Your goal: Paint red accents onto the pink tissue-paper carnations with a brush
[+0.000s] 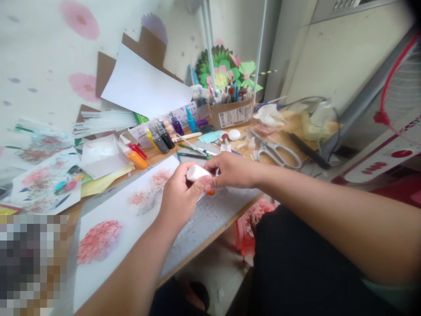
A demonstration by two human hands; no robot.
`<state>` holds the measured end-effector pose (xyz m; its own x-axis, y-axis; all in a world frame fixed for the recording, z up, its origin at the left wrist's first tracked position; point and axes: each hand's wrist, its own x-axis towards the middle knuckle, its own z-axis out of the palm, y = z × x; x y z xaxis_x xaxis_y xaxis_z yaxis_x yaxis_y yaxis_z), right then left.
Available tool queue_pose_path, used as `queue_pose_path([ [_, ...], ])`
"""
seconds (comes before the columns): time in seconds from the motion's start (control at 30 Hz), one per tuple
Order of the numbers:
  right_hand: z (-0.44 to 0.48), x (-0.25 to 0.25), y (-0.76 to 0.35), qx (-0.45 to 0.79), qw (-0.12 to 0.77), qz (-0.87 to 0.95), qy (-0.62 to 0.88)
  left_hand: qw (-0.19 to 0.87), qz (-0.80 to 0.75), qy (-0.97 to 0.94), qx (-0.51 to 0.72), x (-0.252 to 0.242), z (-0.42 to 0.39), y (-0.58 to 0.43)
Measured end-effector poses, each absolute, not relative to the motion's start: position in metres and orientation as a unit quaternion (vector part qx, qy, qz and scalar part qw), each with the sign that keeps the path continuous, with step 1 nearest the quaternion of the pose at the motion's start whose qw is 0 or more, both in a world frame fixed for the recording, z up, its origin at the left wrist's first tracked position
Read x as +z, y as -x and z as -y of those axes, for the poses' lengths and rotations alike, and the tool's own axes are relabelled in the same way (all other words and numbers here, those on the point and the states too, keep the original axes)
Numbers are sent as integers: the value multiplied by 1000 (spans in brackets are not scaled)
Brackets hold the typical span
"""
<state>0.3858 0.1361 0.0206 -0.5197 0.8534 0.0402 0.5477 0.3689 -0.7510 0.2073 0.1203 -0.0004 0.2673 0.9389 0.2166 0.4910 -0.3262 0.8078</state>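
Observation:
Both of my hands meet above the near edge of a grey mat (194,245). My left hand (182,193) is wrapped round a small white bottle (196,173), whose pale rounded end points up and left. From the other side my right hand (226,170) is closed on the bottle's lower end, which the fingers mostly hide. A bit of orange (211,192) shows just under the fingertips; I cannot make out what it belongs to. Beneath and left of my hands lies a sheet of white paper (108,281) with a red painted flower and two paler ones.
Paint bottles (137,159) stand and lie along the back, near a white box (101,153). Scissors (279,153) and a dark stick-like tool (309,151) are to the right. A cardboard box (232,113) holds brushes. A pink-rimmed fan (388,79) stands at the far right.

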Motion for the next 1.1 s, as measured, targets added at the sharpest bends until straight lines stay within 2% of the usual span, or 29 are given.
queue_pose_path([
  [0.13, -137, 17, -390, 378, 238, 778, 442, 430, -467, -677, 373, -1, -121, -207],
  [0.33, -139, 11, -391, 388, 247, 773, 436, 379, -481, -702, 364, -5, -122, -208],
  [0.77, -139, 9, -388, 389, 254, 765, 445, 352, -513, -697, 358, -7, -121, -211],
  [0.97, -138, 7, -390, 376, 255, 781, 428, 396, -493, -677, 376, -9, -121, -213],
  [1.1, -137, 9, -392, 369, 262, 783, 427, 468, -448, -644, 407, -10, -121, -213],
])
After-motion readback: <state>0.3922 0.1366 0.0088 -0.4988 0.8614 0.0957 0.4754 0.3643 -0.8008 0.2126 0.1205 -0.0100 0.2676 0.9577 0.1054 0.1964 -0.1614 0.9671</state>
